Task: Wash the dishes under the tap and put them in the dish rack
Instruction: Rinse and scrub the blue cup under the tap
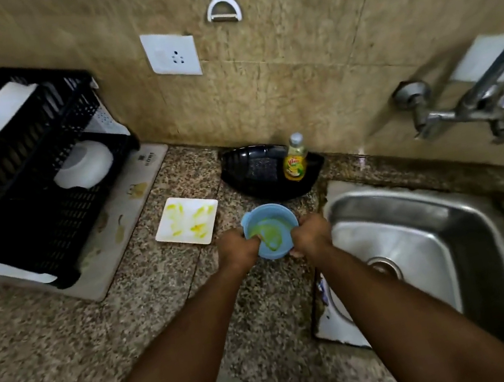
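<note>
Your fingers are clamped on the blue bowl [270, 231] from both sides: your left hand [236, 248] grips the near-left rim with fingers curled over the edge, and your right hand [311, 235] grips the right rim the same way. The bowl sits over the bench [70, 351], just left of the sink [429, 247], with a green-yellow smear inside it.

The step in hand looks like carrying the bowl to the water. Keep it level so the residue stays inside, and hold both grips until it is past the steel rim. Then, I would judge, one hand can let go to open the tap [493, 94], which juts from the wall at the far right, above the basin.

Mind the edges. The sink's raised lip lies right beside your right hand, so lift over it, not across it. Behind the bowl, close by, stands a black tray [253, 170] carrying a soap bottle [295, 159]; stay clear of it, as the bottle would likely tip easily. The soiled white plate [186, 219] lies just left of the bowl, waiting its turn. The dish rack [7, 186] stands well apart at the left with white pieces already in it; the bare bench between gives you open room for the trip back.
</note>
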`<state>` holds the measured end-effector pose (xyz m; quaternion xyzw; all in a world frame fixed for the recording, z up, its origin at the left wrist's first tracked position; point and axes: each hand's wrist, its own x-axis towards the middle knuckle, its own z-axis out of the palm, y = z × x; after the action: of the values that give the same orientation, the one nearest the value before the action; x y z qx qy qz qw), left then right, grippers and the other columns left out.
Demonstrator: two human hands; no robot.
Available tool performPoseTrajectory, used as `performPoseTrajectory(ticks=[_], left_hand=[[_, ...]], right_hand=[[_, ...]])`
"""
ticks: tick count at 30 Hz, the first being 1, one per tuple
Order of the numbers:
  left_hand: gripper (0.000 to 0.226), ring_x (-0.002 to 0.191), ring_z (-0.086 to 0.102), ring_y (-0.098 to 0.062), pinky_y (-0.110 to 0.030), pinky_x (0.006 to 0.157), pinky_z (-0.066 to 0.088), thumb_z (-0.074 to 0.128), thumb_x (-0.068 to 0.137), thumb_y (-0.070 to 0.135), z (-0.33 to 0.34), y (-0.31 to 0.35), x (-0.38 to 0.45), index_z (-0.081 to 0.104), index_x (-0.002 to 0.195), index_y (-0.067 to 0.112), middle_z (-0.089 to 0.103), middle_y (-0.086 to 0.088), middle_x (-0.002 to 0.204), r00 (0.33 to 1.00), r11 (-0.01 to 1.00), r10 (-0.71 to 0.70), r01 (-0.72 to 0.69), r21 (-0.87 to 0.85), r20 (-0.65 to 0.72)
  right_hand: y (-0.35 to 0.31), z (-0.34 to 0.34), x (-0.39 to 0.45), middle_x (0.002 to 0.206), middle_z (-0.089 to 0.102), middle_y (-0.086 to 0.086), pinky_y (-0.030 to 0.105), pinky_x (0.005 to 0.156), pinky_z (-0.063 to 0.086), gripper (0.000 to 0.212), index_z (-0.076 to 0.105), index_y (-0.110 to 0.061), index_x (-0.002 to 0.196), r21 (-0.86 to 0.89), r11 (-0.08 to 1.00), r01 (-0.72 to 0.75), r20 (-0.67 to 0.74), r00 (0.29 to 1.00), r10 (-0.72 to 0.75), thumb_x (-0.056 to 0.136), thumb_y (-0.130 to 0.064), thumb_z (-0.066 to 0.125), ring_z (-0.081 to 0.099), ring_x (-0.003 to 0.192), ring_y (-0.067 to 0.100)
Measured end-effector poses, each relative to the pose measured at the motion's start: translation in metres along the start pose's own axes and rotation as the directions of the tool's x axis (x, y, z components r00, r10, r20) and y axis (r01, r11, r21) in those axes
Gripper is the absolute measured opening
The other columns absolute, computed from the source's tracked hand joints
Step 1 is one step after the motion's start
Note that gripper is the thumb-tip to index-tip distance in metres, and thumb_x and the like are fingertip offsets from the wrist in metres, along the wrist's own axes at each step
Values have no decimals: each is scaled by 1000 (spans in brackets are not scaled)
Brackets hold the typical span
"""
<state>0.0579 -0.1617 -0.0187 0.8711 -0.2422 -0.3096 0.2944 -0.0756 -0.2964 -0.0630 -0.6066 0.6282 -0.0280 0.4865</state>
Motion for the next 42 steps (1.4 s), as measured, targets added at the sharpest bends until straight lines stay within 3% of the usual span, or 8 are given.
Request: performPoseTrajectory(ticks=[3,7,18,25,29,33,38,42], left_hand=[[35,62,74,-28,-47,66,63,74,75,53,16,-5,8,74,67,19,73,-7,63,998,983,-66,60,-171,-25],[55,78,76,-27,-49,65,65,64,67,80,50,19,19,66,89,30,76,0,86,996,936,-69,87,-341,64],[28,44,60,-24,-24,38,44,53,105,40,157,176,-59,60,109,13,66,-20,76,931,905,119,41,-424,345],[31,45,57,-28,-32,43,50,49,105,40,199,242,-76,62,104,12,63,-16,58,973,869,121,-7,-494,199],[36,42,56,-26,-31,42,49,51,105,41,203,254,-86,65,103,8,61,-14,54,982,860,123,-35,-509,141],[39,41,57,-24,-30,42,48,53,103,44,199,256,-89,63,102,6,61,-14,54,988,868,117,-49,-494,106],[41,36,52,-19,-27,38,44,53,104,43,196,260,-89,64,101,4,60,-16,60,993,865,111,-77,-495,41],[47,49,61,-27,-36,46,53,54,97,55,195,260,-84,67,97,10,67,-20,70,990,901,133,-136,-412,-36]], right_hand=[[-11,-40,-54,71,74,17,45,51,62,19,73,-4,85,176,984,-6,-33,999,12,73,-7,59,73,55,34],[0,-93,-79,57,68,26,50,53,62,17,70,4,75,302,953,29,-77,997,-6,76,5,53,71,51,40],[55,-269,-68,60,70,24,48,58,64,19,73,5,82,289,953,87,-174,984,-37,76,9,55,73,53,37],[45,-374,-27,75,77,11,45,71,62,58,76,-9,89,128,947,293,-486,851,-198,73,-65,68,75,73,32],[12,-414,-18,102,77,17,36,81,58,54,74,-7,109,-35,922,386,-604,727,-327,82,-53,76,71,97,34],[9,-416,11,86,76,17,29,66,51,46,77,-4,89,-35,936,350,-535,784,-314,87,-48,63,73,82,35],[29,-410,18,77,74,17,49,58,64,35,61,-15,72,413,835,363,-462,874,-151,102,-34,58,74,56,30],[38,-391,2,75,75,9,49,69,63,47,65,-13,80,225,916,331,-512,840,-178,93,-58,58,74,65,32]])
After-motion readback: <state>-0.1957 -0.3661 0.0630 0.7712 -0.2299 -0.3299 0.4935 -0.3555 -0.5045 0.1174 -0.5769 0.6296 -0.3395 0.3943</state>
